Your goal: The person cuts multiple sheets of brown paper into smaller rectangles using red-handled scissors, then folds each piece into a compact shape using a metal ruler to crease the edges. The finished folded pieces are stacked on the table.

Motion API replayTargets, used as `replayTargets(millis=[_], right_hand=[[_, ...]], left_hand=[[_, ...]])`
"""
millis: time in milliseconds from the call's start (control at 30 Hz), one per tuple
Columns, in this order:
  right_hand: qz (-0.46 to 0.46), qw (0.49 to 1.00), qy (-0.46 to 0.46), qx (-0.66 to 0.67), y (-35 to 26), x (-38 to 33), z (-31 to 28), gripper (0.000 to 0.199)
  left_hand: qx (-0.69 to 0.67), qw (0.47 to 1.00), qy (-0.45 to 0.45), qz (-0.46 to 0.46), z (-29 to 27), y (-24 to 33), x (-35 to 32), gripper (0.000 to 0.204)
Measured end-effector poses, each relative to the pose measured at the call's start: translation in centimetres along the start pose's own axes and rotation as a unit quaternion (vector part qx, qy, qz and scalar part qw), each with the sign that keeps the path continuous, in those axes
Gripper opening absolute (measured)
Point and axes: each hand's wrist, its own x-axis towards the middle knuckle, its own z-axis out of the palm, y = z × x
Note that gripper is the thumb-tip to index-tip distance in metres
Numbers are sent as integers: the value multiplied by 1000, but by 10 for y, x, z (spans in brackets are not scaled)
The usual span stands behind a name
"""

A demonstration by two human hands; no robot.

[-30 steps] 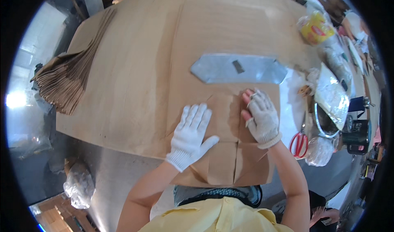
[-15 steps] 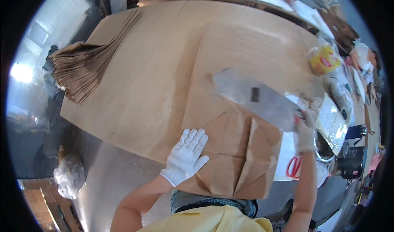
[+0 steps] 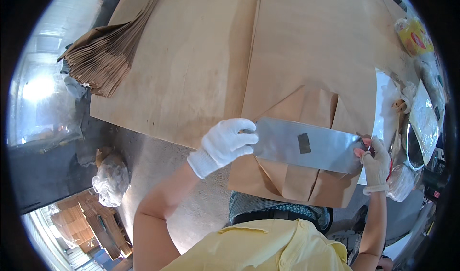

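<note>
Broad tan desk spreads below my remote view. I have the left white-gloved hand and right white-gloved hand closed on 2 ends of the flat grey metal plate, over creased brown paper. Creasing looks done, the near flap unturned; folds beneath the plate I can't tell.

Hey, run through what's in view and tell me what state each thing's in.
Brown paper: near end folded, creased.
Metal plate: held over the folds.
Left hand: gloved, gripping the left end.
Right hand: gloved, gripping the right end.
Paper stack: fanned out.
Clear plastic bag at left: crumpled.
</note>
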Motion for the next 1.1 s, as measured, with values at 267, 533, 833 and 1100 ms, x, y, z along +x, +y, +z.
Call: replayTargets(millis=[267,533,833,1100], right_hand=[[-186,919,18,-348,-22,-2,12,39],[-236,869,-80,-427,-44,43,18,39],[-188,916,-191,-299,-36,-10,-10,53],[-245,884,-114,-381,-28,-32,9,56]], left_hand=[[-3,999,-43,-1,2,-12,-6,23],[195,967,-128,107,23,62,27,37],[68,993,-45,87,44,53,35,18],[1,995,46,-90,61,68,26,25]])
